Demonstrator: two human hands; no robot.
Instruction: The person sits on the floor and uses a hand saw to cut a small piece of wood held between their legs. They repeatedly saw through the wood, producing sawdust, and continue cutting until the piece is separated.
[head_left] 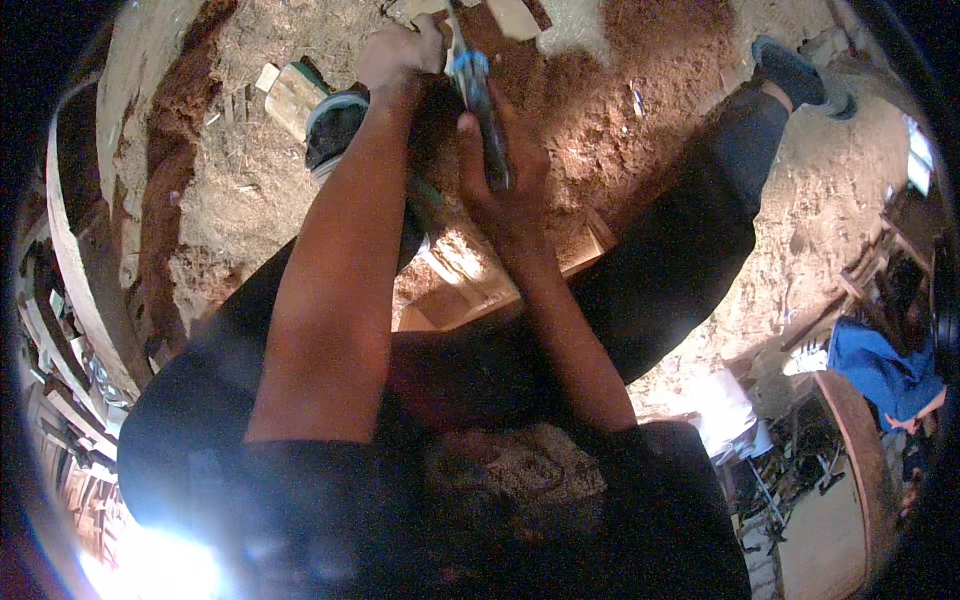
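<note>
My right hand [510, 185] is wrapped round the dark handle of a tool [486, 125] with a blue collar and a long narrow metal piece pointing up to the top edge. My left hand [400, 55] is closed just left of the metal piece, beside a pale piece of wood [505, 15]; what its fingers hold I cannot make out. Between my legs lies a wooden piece [455, 255], partly hidden by my right arm. My left shoe [330, 130] is under my left forearm, next to a pale block [290, 100].
My right leg stretches to a shoe [790, 75] on the dirt ground [620, 120]. Scrap wood [70, 420] is piled along the left. At the right are a blue cloth [875, 370], a white object [725, 410], metal tools [780, 500] and a curved board [850, 440].
</note>
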